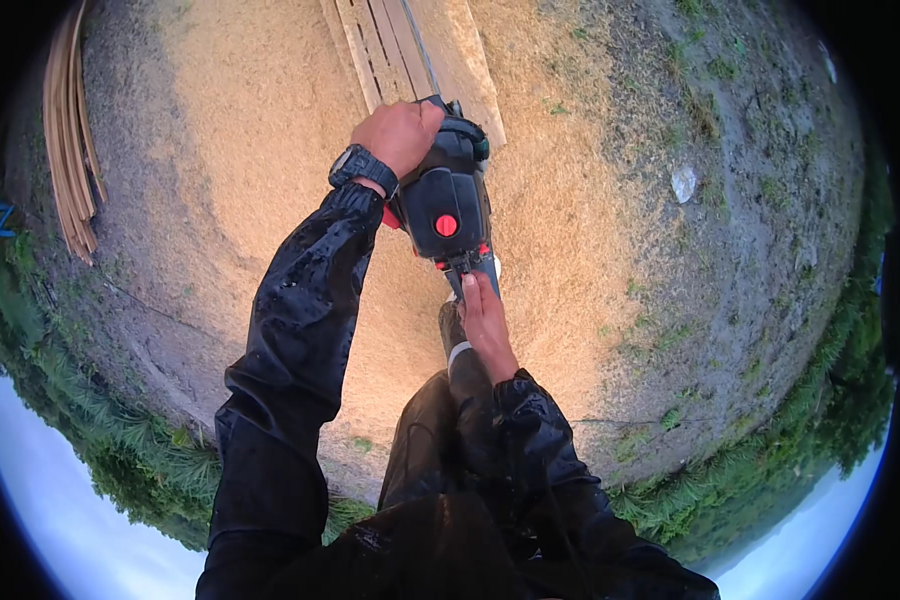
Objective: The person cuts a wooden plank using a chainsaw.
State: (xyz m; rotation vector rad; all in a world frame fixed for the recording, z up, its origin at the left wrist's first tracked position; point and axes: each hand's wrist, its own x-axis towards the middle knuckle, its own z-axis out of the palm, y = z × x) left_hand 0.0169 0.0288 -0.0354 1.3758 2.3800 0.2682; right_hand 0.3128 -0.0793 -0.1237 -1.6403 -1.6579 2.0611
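Observation:
I hold a black and red chainsaw (448, 195) out in front of my legs. My left hand (402, 135), with a dark watch (357, 165) at the wrist, is closed round the front of the saw; its handle is mostly hidden under the fingers. At the back of the saw, my right hand (485, 325) is closed on the rear handle, the thumb lying near the small controls. The saw's thin guide bar (419, 45) points away from me, along wooden planks (390, 50) at the top of the view. Whether the chain touches the wood, I cannot tell.
Pale sawdust (270, 130) covers the ground around the planks. A bundle of long thin boards (68, 150) lies at the far left. My boot and trouser legs (425, 430) are just below the saw. A pale scrap (684, 184) lies on the dirt at right.

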